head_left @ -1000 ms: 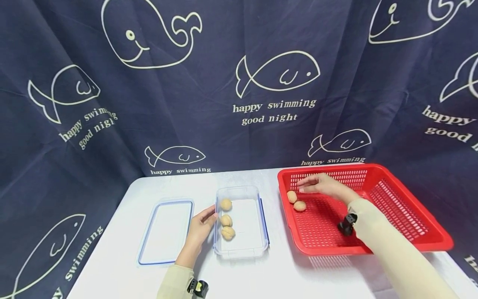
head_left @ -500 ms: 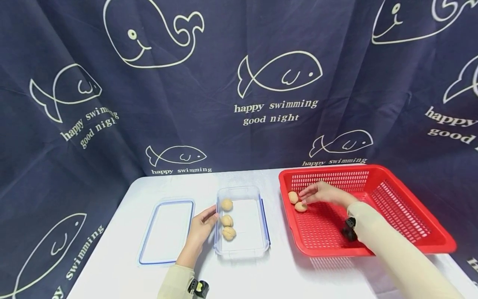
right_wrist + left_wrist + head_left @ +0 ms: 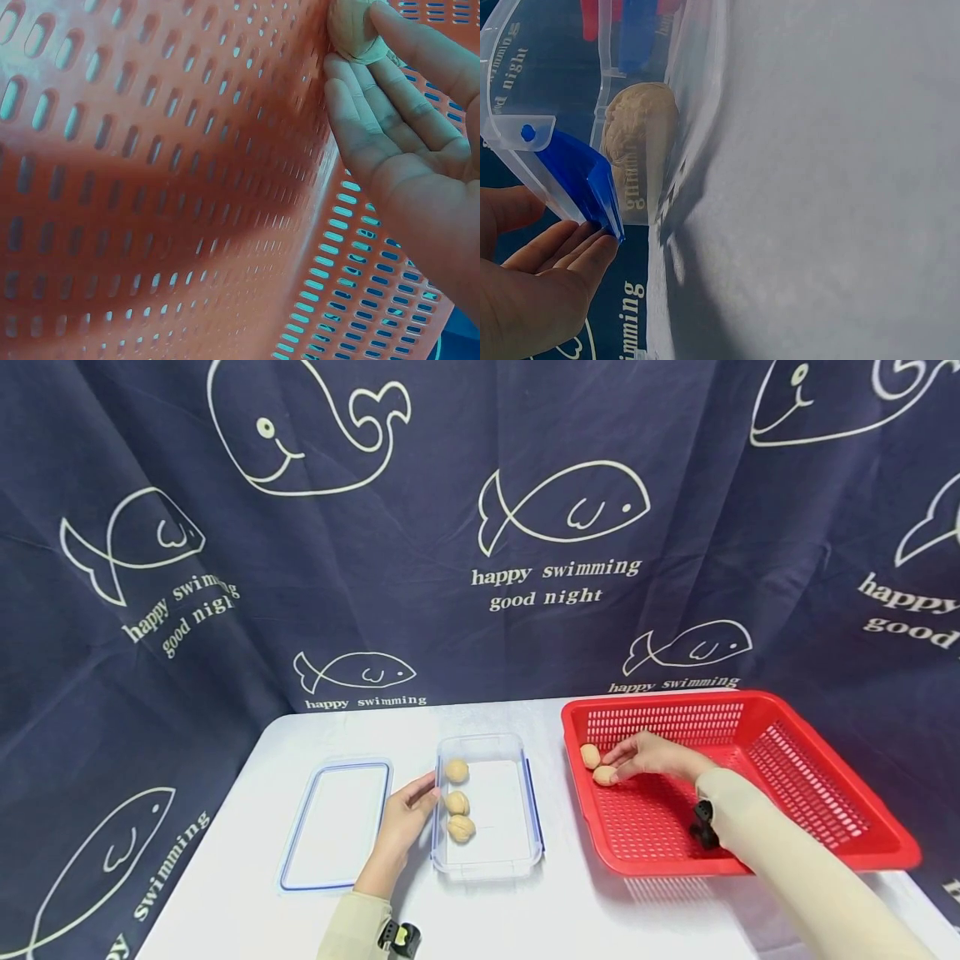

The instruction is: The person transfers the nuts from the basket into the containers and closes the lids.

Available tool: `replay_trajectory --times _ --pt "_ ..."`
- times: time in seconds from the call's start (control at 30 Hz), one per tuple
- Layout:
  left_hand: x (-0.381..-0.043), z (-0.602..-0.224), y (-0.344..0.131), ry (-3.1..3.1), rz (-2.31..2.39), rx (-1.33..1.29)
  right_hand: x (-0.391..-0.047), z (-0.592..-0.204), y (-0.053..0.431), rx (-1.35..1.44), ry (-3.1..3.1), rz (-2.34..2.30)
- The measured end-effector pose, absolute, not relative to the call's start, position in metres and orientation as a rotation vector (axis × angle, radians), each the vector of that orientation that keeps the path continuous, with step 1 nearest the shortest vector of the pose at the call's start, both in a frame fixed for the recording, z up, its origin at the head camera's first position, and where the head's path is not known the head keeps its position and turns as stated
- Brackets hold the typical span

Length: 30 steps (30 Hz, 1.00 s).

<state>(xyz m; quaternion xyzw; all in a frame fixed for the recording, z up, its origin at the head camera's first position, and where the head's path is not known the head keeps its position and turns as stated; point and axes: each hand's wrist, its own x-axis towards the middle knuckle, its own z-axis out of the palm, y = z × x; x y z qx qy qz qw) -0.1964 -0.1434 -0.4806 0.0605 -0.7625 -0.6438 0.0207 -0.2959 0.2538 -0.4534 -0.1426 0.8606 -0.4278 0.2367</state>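
Right hand (image 3: pixel 651 755) pinches 1 walnut (image 3: pixel 603 775) near left edge of red basket (image 3: pixel 645 865), 2nd walnut (image 3: pixel 590 756) beside it; left hand (image 3: pixel 405 814), fingers loosely extended, touches blue latch (image 3: pixel 577 174) on left edge of clear container (image 3: pixel 491 867), 3 walnuts (image 3: pixel 457 803) inside along that edge.

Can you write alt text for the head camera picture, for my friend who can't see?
A right hand pinches a walnut beside another walnut in a red basket. The left hand touches a clear box holding three walnuts, with a blue-edged lid lying to the left on a white table. Fish-patterned dark cloth hangs behind.
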Motion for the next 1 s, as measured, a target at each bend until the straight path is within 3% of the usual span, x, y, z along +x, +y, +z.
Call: replay_trajectory --times 1.0 --pt "-0.1969 -0.4799 -0.1431 -2.392 -1.963 0.205 -0.2967 -0.4535 0.2499 -0.410 2.410 -1.073"
